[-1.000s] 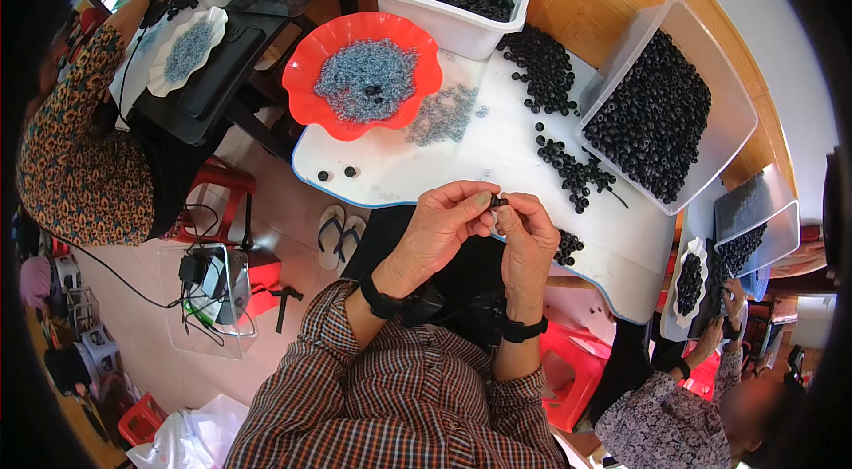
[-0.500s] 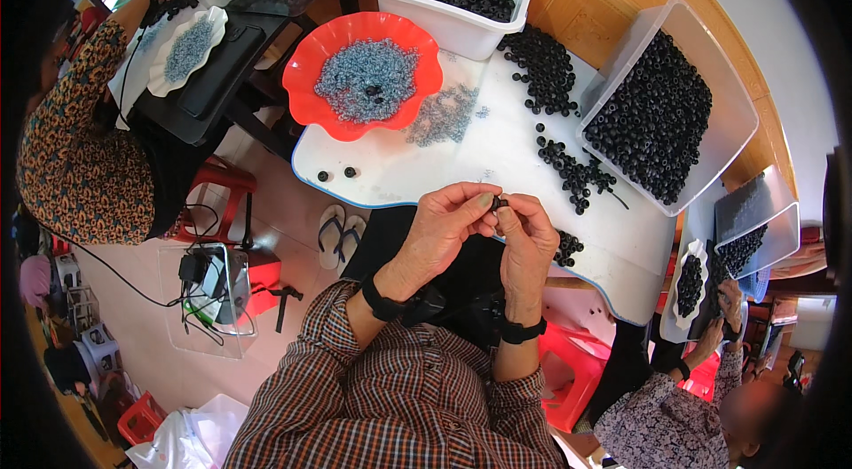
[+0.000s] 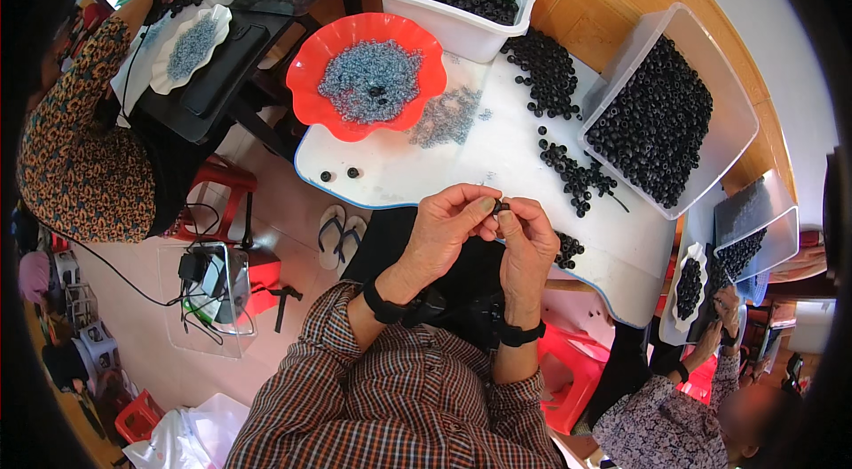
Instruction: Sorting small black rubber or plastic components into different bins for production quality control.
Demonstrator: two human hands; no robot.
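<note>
My left hand point(image 3: 441, 234) and my right hand point(image 3: 530, 243) meet over the table's near edge. Between their fingertips they pinch a small black round part point(image 3: 500, 206), mostly covered by the thumbs. Two similar black parts point(image 3: 353, 173) stand apart on the white tabletop point(image 3: 399, 169), to the left of my hands. Beyond them a red scalloped dish point(image 3: 306, 78) holds many tiny greyish, see-through pieces point(image 3: 368, 74), with a couple of black parts on top. More of these tiny pieces lie scattered beside the dish. Loose black parts point(image 3: 577, 176) are spread right of my hands.
A white tub point(image 3: 457, 41) and a tilted clear bin point(image 3: 732, 127), both full of black parts, stand at the back and right. Co-workers sit left point(image 3: 89, 158) and lower right point(image 3: 666, 425). Sandals point(image 3: 342, 238) and a clear box with cables point(image 3: 209, 291) are on the floor.
My hands stay together on the small black part with hardly any finger movement. The whole view has shifted very slightly.
</note>
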